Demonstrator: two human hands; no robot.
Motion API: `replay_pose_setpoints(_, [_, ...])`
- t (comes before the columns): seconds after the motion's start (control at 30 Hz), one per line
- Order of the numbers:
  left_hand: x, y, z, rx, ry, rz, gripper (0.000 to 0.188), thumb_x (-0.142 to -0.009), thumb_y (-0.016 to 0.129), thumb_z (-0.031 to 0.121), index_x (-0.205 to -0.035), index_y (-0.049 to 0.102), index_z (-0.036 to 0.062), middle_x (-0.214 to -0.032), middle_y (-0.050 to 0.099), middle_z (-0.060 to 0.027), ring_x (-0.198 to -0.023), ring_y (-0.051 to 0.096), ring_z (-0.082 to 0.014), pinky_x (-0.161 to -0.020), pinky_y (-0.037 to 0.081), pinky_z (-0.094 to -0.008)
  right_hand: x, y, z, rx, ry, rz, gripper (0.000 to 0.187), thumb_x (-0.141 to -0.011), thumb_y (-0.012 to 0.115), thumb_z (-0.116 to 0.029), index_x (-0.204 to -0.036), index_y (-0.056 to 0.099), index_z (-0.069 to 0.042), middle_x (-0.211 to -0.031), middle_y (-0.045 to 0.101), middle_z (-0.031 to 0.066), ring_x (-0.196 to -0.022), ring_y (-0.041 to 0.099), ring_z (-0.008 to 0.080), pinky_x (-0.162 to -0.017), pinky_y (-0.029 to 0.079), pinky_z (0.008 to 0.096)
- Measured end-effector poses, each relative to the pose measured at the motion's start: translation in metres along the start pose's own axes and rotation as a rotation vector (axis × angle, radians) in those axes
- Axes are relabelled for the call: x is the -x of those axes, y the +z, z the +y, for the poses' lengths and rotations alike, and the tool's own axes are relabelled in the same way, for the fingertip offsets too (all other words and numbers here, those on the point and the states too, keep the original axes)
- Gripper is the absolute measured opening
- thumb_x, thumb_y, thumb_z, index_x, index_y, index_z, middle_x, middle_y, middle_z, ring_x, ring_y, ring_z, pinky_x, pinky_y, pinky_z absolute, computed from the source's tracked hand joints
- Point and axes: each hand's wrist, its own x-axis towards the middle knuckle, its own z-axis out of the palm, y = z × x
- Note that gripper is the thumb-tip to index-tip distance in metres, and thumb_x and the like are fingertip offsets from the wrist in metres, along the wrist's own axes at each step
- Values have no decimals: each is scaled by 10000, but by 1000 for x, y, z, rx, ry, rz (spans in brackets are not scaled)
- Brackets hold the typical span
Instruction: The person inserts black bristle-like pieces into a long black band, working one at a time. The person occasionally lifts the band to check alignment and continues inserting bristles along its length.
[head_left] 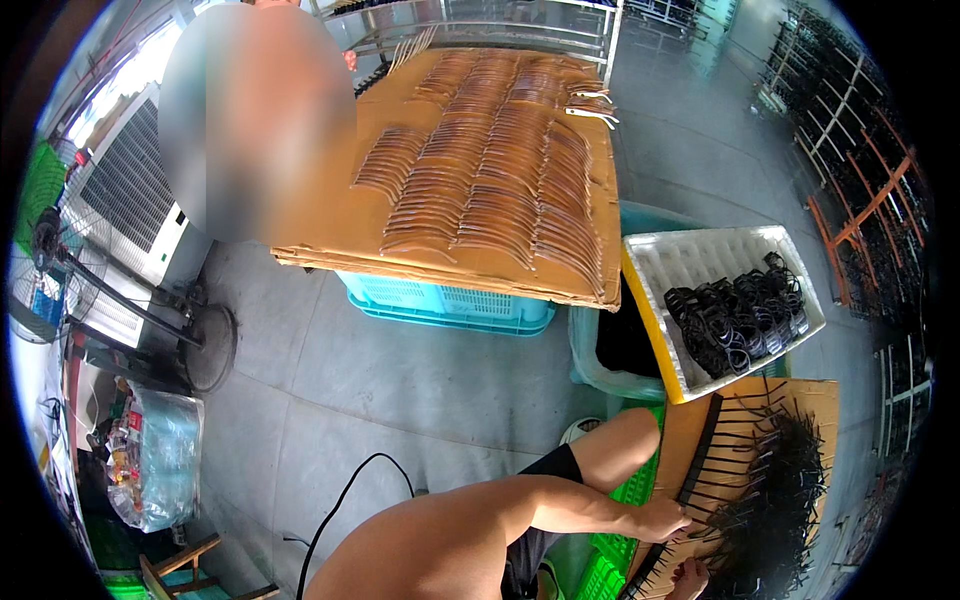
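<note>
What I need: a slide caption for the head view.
Left hand and right hand at a black pronged bar on cardboard, beside a heap of thin black pieces.

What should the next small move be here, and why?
Thin strips line the upper stretch of the black bar, with the left hand beside them, so the right hand should probably draw one more from the black pile toward the bar.
</note>
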Motion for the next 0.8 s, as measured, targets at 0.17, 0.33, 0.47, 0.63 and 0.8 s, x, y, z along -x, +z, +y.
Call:
replay_pose_setpoints(0.17, [-1, 0, 2, -22, -35, -34, 191, -835, 643, 198, -905, 649, 20, -733, 658, -182, -725, 661, -368, -638, 512, -515, -7, 3, 4, 345, -88, 57, 221, -850, 652, -172, -926, 674, 35, -727, 653, 147, -597, 598, 251, -538, 487, 357])
replay_pose_setpoints(0.33, [1, 2, 3, -21, -13, 10, 201, -829, 653, 212, -903, 644, 26, -741, 657, -170, -715, 660, -355, -627, 514, -503, 2, 9, -10, 546, -191, 113, 230, -841, 659, -169, -951, 677, 32, -754, 652, 203, -619, 605, 337, -575, 505, 415])
replay_pose_setpoints(0.47, [3, -1, 6, -29, -14, 31, 201, -836, 650, 215, -897, 637, 24, -731, 648, -166, -703, 655, -357, -619, 511, -501, 19, 3, -33, 835, -316, 247, 240, -834, 664, -166, -971, 680, 30, -775, 651, 247, -638, 611, 405, -604, 519, 461])
replay_pose_setpoints(0.63, [1, -5, 7, -43, 6, 5, 204, -843, 642, 216, -899, 629, 19, -731, 642, -177, -691, 649, -359, -617, 510, -500, -21, 5, -10, 728, -492, 313, 320, -903, 623, -240, -1052, 648, 43, -824, 665, 216, -695, 642, 343, -629, 527, 431])
replay_pose_setpoints(0.8, [1, -1, 6, -67, -11, -40, 201, -847, 637, 199, -914, 625, 11, -734, 642, -182, -705, 649, -363, -620, 510, -503, -63, 26, 29, 379, -109, 56, 413, -987, 529, -340, -1094, 608, 51, -833, 653, 178, -675, 614, 281, -642, 496, 421])
